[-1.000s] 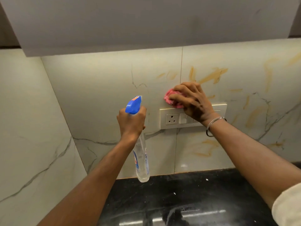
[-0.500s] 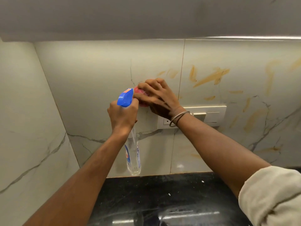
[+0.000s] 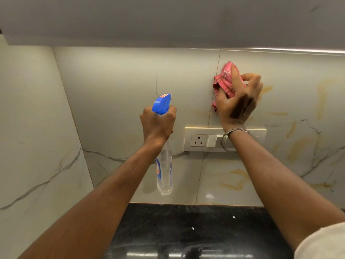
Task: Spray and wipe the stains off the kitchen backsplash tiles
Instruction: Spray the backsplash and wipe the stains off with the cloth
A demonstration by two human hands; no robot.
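Note:
My right hand (image 3: 240, 101) presses a crumpled pink cloth (image 3: 224, 81) against the pale marble backsplash (image 3: 115, 94), just above the switch plate and beside the vertical tile joint. My left hand (image 3: 158, 124) grips the neck of a clear spray bottle (image 3: 164, 169) with a blue trigger head (image 3: 161, 103), held upright a little off the wall, left of the cloth. Yellow-orange stains (image 3: 321, 96) streak the tile to the right of the cloth, and more stains (image 3: 235, 182) lie below the switch plate.
A cream switch plate with a socket (image 3: 198, 140) is set in the wall under my right wrist. A grey cabinet underside (image 3: 168, 21) hangs overhead. A black stone counter (image 3: 186, 230) runs below. A side wall (image 3: 28, 128) closes the corner at left.
My right hand swept the cloth left across the stains beside the bottle, then up and right above the switch plate. The streaks over the plate are mostly gone. The bottle stayed roughly in place.

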